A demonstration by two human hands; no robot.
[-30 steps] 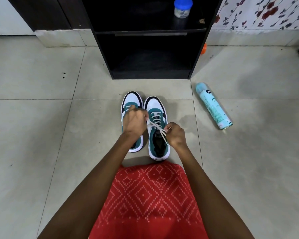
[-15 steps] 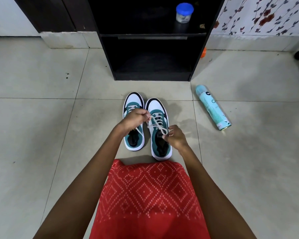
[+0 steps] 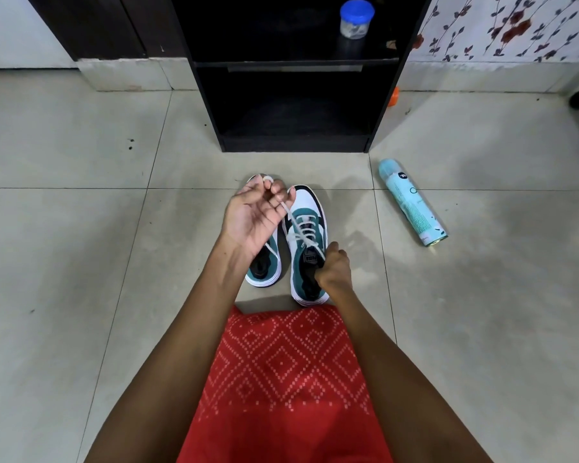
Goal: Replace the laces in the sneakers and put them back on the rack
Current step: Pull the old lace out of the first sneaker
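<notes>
White lace [image 3: 302,229] is pulled taut between the hands: the left hand [image 3: 254,217], palm up, has one end wound round its curled fingers, and the right hand [image 3: 335,269] pinches the other end in a fist. It threads the right sneaker [image 3: 306,202], standing beside the left sneaker [image 3: 264,274] on the tiled floor [image 3: 81,235] before the black rack [image 3: 295,143]; a spray can [image 3: 411,202] lies to their right.

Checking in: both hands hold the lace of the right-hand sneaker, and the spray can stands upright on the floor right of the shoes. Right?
Not quite. The spray can lies on its side on the floor, not upright, as the head view shows. The rest holds: left hand and right hand both hold the lace of the right-hand sneaker.
</notes>
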